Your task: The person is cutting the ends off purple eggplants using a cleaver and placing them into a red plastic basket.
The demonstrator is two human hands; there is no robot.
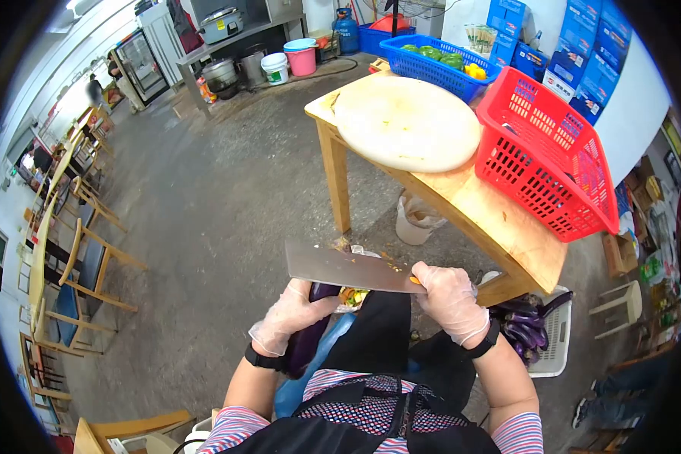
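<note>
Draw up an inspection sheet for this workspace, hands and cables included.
Surface: wooden table bears a round white board, a red basket and a blue basket holding peppers.
Job's things: dark purple eggplant; cleaver, its blade crossing the eggplant in view; contact cannot be told.
Clutter: waste bin and a white crate of eggplants on the floor.
Hands: both gloved; left hand holds the eggplant, right hand the cleaver's handle.
Cables: dark hose or cable on the floor near the pink bucket.
Surroundings: wooden chairs along the left side.
</note>
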